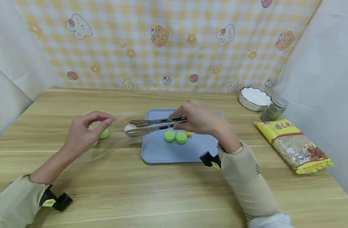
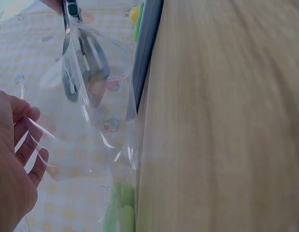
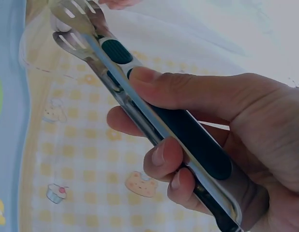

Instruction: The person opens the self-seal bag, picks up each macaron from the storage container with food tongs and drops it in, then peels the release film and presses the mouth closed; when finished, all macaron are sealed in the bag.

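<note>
White round piece in tongs, clear bag right at their heads

Piece sits between the two slotted tong heads, just left of the blue tray. Right hand: grip clamped around the tong arms. Light, even squeeze advised; a round piece could roll out if pressure goes lopsided. Step looks like passing it into the bag. Can't tell whether the heads are inside or behind the film.

Left hand: grip together, thumb and fingers pinching the film. Best to hold that edge up and away from the heads, since thin film could snag on the slots. Release low, only once the heads are well inside.

Green pieces on the left show at the film, probably inside; setting the piece down near them beats dropping it. Tray bears two green pieces and a yellow piece, partly hidden. Wood-grain surface under all. White dish, jar and yellow packet lie well apart at right, no obstruction.
</note>
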Motion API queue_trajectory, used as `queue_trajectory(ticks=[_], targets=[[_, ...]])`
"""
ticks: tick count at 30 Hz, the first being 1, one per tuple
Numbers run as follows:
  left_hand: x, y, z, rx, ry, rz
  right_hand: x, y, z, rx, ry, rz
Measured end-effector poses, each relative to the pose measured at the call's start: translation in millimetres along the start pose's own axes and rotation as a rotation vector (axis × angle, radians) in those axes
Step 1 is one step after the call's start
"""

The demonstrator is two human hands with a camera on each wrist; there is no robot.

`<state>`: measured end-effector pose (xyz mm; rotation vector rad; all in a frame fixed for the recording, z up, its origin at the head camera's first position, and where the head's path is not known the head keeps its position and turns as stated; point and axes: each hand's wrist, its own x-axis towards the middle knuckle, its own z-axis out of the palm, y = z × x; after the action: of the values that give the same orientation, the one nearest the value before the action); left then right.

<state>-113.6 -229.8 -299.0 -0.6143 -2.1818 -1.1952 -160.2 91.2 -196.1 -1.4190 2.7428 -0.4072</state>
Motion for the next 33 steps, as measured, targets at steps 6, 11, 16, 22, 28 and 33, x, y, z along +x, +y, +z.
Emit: queue_trajectory(ticks=[6,11,16,22,28,33], targets=[[1.0,0.1,0.5,-0.01,0.038,0.0,20.6,-6,11,-0.021,0.015,-0.045],[1.3,0.6,0.0,-0.001,0.035,0.007,36.7,-12,23,-0.001,-0.004,-0.09],[2.7,4.5,-4.6,0.038,0.011,-0.007,54.3,-10,36,0.09,-0.039,-0.144],[7.5,13.7,-12.0,0.065,-0.046,-0.071,70.6,-12,49,0.179,-0.075,-0.183],[11.4,24.7,-19.4,0.103,-0.125,-0.177,83.2,-21,58,0.189,-0.087,-0.192],[11.0,29.1,-22.5,0.133,-0.154,-0.231,89.3,-34,63,0.163,-0.122,-0.199]])
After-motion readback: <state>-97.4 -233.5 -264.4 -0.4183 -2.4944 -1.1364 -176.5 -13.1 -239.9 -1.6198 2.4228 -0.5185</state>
